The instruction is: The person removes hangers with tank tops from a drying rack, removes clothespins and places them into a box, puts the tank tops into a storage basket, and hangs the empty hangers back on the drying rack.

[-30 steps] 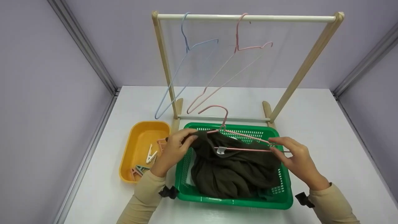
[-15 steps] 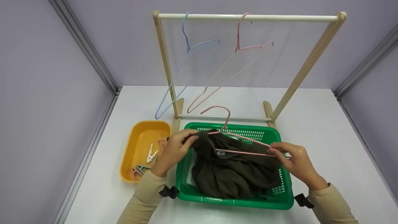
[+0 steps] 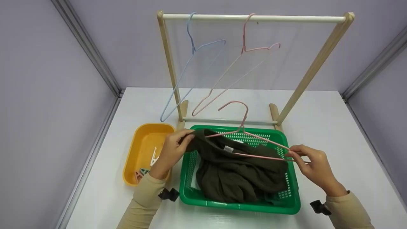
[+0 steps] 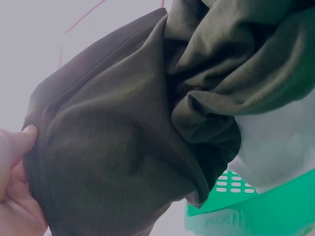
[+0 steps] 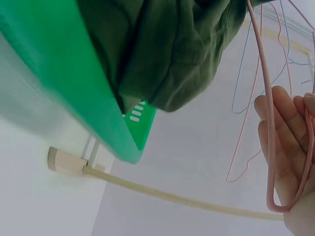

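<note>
A dark olive garment [image 3: 241, 178] lies bunched over the green basket [image 3: 238, 206], its neckline with a white tag [image 3: 228, 149] facing up. My left hand [image 3: 173, 148] pinches the garment's edge at the left shoulder; the left wrist view shows thumb and fingers on its stitched seam. A pink wire hanger [image 3: 265, 139] runs into the neck opening, its left arm inside the cloth and its hook pointing up and left. My right hand [image 3: 313, 162] pinches the hanger's right end, outside the garment. In the right wrist view the hanger's bent end [image 5: 278, 206] lies across the palm.
Behind the basket stands a wooden rack with a white rail [image 3: 292, 19]. A blue hanger [image 3: 193, 47] and another pink hanger [image 3: 243, 47] hang from it. At left, a yellow tray [image 3: 130, 152] holds several clothespins, among them a white clothespin [image 3: 154, 157].
The pink hanger and my right hand have moved right, and the hook sits higher and further right. My left hand has shifted slightly left and up, drawing the garment's shoulder with it.
</note>
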The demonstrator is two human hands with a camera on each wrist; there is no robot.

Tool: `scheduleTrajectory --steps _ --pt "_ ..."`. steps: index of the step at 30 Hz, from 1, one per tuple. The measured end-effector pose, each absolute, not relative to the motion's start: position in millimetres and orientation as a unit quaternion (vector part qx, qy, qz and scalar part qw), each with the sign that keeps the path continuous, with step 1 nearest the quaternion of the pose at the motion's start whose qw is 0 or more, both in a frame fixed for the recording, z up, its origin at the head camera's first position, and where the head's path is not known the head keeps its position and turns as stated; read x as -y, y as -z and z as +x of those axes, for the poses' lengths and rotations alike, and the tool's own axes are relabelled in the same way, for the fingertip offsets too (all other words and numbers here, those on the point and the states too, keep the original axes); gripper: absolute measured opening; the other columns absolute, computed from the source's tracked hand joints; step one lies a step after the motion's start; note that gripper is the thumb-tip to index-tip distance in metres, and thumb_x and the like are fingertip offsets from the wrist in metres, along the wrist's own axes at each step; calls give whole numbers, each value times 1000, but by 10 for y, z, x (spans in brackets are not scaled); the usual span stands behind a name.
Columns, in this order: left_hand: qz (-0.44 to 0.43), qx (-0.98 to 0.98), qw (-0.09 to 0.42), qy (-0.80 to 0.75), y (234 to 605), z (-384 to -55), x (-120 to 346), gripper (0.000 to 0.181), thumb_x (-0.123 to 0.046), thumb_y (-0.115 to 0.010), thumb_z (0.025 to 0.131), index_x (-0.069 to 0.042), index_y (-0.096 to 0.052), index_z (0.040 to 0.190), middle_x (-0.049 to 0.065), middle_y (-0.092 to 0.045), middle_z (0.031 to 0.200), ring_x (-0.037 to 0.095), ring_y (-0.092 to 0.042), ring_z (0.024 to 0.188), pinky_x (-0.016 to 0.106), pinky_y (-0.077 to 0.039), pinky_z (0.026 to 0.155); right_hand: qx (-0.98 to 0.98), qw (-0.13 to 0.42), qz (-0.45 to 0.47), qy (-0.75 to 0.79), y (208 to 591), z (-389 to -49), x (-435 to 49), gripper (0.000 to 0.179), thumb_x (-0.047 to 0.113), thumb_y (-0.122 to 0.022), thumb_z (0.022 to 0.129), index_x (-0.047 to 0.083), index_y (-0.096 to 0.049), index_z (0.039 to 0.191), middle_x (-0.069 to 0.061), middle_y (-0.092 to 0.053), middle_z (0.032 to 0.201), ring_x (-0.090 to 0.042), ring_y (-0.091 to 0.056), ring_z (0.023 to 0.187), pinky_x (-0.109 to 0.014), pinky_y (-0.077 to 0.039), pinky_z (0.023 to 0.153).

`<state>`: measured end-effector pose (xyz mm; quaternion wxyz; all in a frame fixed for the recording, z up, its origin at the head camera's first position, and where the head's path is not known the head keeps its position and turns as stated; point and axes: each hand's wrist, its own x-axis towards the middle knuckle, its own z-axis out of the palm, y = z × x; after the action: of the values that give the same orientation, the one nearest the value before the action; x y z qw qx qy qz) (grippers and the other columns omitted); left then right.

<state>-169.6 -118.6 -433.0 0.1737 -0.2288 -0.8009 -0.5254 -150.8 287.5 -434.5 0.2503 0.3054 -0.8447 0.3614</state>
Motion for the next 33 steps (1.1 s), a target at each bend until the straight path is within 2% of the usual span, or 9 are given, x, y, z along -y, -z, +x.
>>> scheduleTrajectory --steps 4,9,11,15,18,21,28,33 --pt "-204 811 159 525 4333 -1695 1206 16 -9 -58 95 -6 -71 104 9 -73 94 14 -61 76 20 -53 71 845 259 296 -362 4345 -1509 -2996 15 -16 -69 76 -3 -68 83 -13 -70 71 19 -60 81 -1 -49 72" --pt "-175 819 138 529 4344 -1698 1220 17 -12 -57 96 -7 -71 106 8 -73 101 15 -63 85 23 -55 80 842 263 283 -375 4341 -1496 -3155 22 -22 -66 73 -3 -68 82 -13 -70 70 19 -61 80 0 -48 71" --pt "-168 820 133 531 4350 -1703 1226 18 -12 -57 97 -7 -71 107 8 -73 103 15 -63 86 24 -55 83 842 265 277 -379 4321 -1480 -3217 23 -24 -66 71 -3 -68 82 -7 -71 70 19 -61 80 0 -48 71" --pt "-158 824 132 528 4360 -1718 1240 18 -11 -56 97 -7 -71 107 8 -73 103 15 -64 88 25 -55 85 848 256 259 -384 4242 -1433 -3329 22 -24 -64 72 -5 -68 82 16 -70 77 20 -61 80 0 -48 75" --pt "-153 828 133 523 4371 -1731 1250 18 -11 -56 97 -7 -71 107 8 -73 103 16 -64 89 26 -55 85 843 257 253 -398 4200 -1408 -3397 20 -25 -63 73 -7 -68 81 24 -68 81 18 -62 80 0 -47 77" --pt "-146 830 131 521 4393 -1742 1258 18 -11 -56 97 -7 -71 107 8 -73 104 16 -64 89 26 -55 85 831 271 252 -415 4196 -1396 -3465 19 -26 -62 72 -10 -67 80 21 -70 80 17 -63 78 0 -47 76" --pt "-146 838 129 510 4415 -1761 1278 19 -11 -56 97 -4 -70 108 11 -73 106 21 -66 93 33 -56 87 823 288 249 -422 4148 -1375 -3568 13 -25 -62 73 -14 -65 79 25 -69 83 16 -63 78 1 -46 75" --pt "-148 836 110 516 4451 -1761 1289 19 -13 -55 98 -7 -70 109 9 -73 106 18 -65 91 28 -55 85 820 295 240 -428 4119 -1361 -3598 13 -26 -60 74 -14 -65 78 25 -69 84 17 -63 78 1 -46 75"
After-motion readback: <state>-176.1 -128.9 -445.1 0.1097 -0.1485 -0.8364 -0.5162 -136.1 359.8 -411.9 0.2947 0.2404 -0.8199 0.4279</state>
